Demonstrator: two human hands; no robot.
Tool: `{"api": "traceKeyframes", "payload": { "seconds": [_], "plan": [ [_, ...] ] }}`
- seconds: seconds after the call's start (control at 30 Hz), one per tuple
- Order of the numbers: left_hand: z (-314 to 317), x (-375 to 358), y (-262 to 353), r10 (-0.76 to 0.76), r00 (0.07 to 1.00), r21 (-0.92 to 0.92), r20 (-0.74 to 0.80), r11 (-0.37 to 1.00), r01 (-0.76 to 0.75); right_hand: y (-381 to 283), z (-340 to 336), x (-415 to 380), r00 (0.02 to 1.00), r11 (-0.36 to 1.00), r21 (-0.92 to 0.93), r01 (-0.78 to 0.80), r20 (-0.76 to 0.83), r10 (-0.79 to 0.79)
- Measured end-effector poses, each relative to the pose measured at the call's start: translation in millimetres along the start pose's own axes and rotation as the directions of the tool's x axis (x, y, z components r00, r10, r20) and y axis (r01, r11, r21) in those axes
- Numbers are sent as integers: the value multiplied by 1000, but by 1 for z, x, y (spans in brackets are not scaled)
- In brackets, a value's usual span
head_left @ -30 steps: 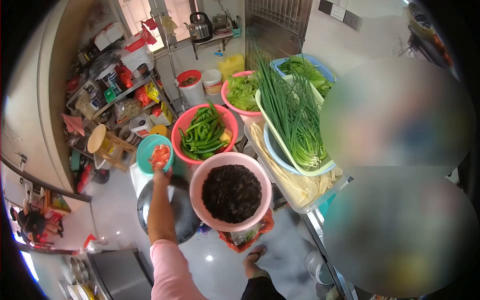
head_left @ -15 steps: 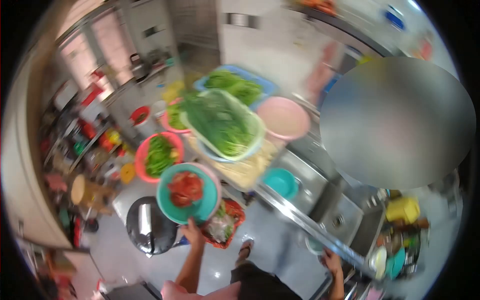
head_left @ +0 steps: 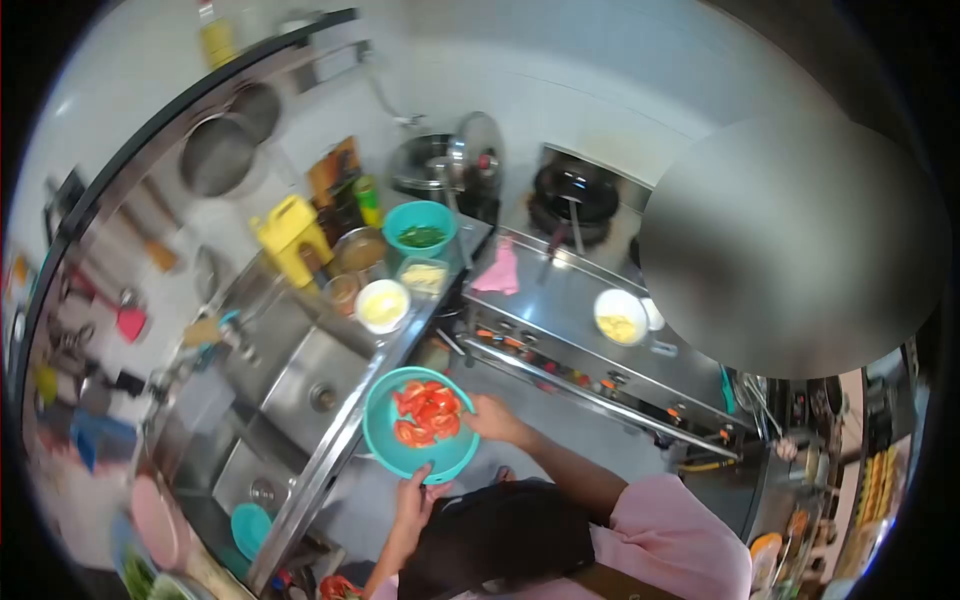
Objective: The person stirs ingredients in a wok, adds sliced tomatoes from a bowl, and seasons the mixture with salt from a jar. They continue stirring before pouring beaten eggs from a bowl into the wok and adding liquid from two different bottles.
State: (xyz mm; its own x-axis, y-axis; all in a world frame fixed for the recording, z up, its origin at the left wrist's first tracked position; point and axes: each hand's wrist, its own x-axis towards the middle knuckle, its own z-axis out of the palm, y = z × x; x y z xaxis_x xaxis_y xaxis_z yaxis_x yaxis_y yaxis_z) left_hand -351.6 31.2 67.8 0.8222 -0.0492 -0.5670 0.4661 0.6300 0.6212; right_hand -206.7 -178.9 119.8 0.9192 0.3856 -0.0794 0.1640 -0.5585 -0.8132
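A teal bowl [head_left: 385,440] with cut red tomato pieces [head_left: 428,412] in it hangs over the floor, between the sink counter and the stove. My left hand [head_left: 413,508] grips its near rim from below. On the bowl's right rim, my right hand [head_left: 492,418] is closed, thumb and fingers pressed to the edge. The bowl is tilted a little, and its inside faces the camera.
A double steel sink [head_left: 315,385] lies at left, with a small teal bowl [head_left: 250,530] in it. On the counter's end stand a teal bowl of greens [head_left: 420,229] and a white bowl [head_left: 382,306]. The stove counter [head_left: 560,300] bears a pink cloth [head_left: 497,268] and a white bowl [head_left: 621,317].
The view has swung from the vegetable bowls to the sink and stove. The teal bowl of tomatoes is now away from the other bowls, and my right hand has come onto its rim.
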Motion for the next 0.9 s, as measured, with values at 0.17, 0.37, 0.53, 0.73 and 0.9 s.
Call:
{"api": "traceKeyframes", "payload": {
  "seconds": [0.17, 0.37, 0.53, 0.73, 0.9],
  "plan": [
    [88, 75, 4, -380, 904, 56, 197, 925, 377, 61, -111, -10, 942, 913, 242, -328, 156, 297],
    [190, 203, 46, -397, 882, 188, 252, 915, 358, 175, -244, 72, 792, 933, 13, -361, -524, 314],
    [305, 320, 101, -221, 941, 246, 256, 956, 157, 246, -327, 183, 559, 814, -67, -577, -759, 334],
    [452, 472, 140, 48, 952, 412, 302, 894, -176, 314, -337, 242, 659, 788, -110, -605, -625, 418],
    [537, 596, 115, 333, 910, 824, 246, 422, -378, 233, -363, 187, 628, 420, 905, -64, -291, 722]
  ]
}}
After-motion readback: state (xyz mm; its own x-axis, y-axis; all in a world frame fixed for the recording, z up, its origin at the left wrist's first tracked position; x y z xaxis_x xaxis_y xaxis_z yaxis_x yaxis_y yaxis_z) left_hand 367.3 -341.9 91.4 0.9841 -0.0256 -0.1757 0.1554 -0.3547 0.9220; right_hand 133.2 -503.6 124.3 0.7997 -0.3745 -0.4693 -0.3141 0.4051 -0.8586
